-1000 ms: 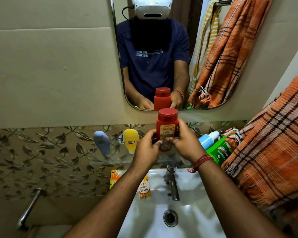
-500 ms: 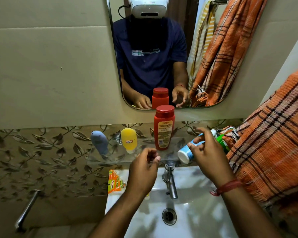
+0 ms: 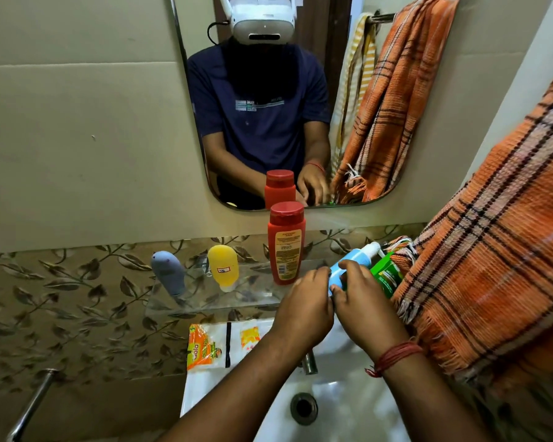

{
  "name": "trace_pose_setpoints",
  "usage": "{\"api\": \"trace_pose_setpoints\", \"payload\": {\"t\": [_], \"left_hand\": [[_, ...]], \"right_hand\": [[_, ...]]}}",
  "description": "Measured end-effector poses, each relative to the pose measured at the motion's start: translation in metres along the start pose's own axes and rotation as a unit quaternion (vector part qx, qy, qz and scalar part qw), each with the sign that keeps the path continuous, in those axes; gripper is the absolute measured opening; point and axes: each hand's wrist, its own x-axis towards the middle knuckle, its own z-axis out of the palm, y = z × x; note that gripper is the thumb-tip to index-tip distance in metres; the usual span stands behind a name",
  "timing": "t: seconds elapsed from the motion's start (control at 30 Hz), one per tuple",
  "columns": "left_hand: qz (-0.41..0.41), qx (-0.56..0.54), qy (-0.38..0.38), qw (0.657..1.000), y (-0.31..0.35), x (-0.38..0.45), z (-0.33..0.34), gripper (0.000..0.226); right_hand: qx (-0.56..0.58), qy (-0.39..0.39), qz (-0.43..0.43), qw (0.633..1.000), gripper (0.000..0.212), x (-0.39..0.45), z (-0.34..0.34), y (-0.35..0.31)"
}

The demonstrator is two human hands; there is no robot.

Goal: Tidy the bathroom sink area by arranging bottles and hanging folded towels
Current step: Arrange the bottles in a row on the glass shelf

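Both hands (image 3: 339, 301) now round blue bottle (image 3: 353, 264)

A glossy red plastic bottle (image 3: 286, 244) is seen on a clear, shiny glass shelf (image 3: 205, 298). A coarse woven orange cloth towel (image 3: 492, 266) is shown beside a smooth, glossy white sink (image 3: 348, 406) with a metal drain (image 3: 304, 407).

Red bottle (image 3: 285, 244): released since a second ago; now upright on the glass shelf (image 3: 205, 301), untouched.
Right hand (image 3: 363, 301): moved off the red bottle to the blue bottle (image 3: 351, 263), fingers curled round it.
Left hand (image 3: 302, 303): risen from above the sink to the blue bottle's lower end, touching it beside the right hand.
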Motion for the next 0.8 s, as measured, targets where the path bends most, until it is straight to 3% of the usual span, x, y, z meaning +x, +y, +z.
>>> {"api": "trace_pose_setpoints", "payload": {"t": [0.2, 0.37, 0.5, 0.7, 0.8], "left_hand": [[-0.025, -0.056, 0.021, 0.998, -0.002, -0.007, -0.003, 0.036], [-0.088, -0.149, 0.082, 0.981, -0.008, -0.018, -0.001, 0.038], [-0.115, -0.232, 0.138, 0.956, -0.008, -0.035, -0.003, 0.036], [-0.055, -0.270, 0.156, 0.949, 0.006, -0.056, 0.002, 0.041], [-0.044, -0.245, 0.127, 0.960, 0.007, -0.048, 0.003, 0.048]], "right_hand": [[0.017, 0.017, -0.019, 1.000, 0.038, -0.013, 0.009, 0.001], [0.148, 0.065, 0.050, 0.986, 0.049, -0.020, 0.024, 0.006], [0.297, 0.082, 0.093, 0.947, 0.055, -0.025, 0.028, 0.003], [0.494, 0.076, 0.135, 0.855, 0.054, -0.011, 0.020, 0.008], [0.458, 0.055, 0.097, 0.882, 0.050, -0.001, 0.003, 0.015]]}}
